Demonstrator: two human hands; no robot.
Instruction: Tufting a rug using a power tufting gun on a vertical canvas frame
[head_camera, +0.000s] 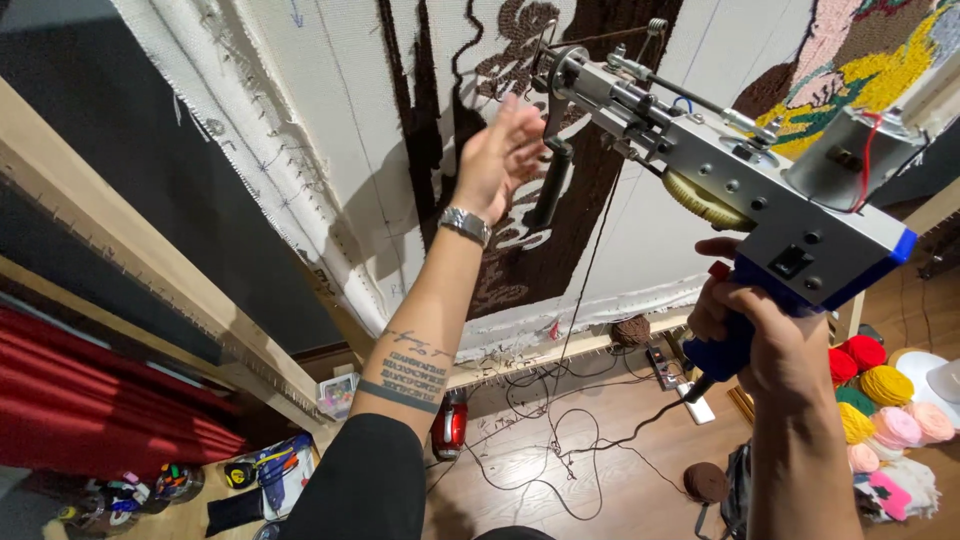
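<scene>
My right hand (765, 335) grips the blue handle of a silver tufting gun (740, 180), which points up and left at a white cloth (330, 110) stretched on a wooden frame (120, 240). Dark brown tufted yarn areas (570, 230) cover part of the cloth. My left hand (497, 160), with a metal wristwatch (465, 225), is raised with fingers apart next to the gun's black front grip (552, 185), close to it but not closed around it. A brown yarn strand (590, 260) hangs from the gun toward the floor.
Balls of coloured yarn (885, 400) lie piled at the lower right. Brown yarn balls (706, 482) and black cables (560, 440) lie on the wooden floor. A red curtain (90, 400) and small bottles (130, 495) are at the lower left.
</scene>
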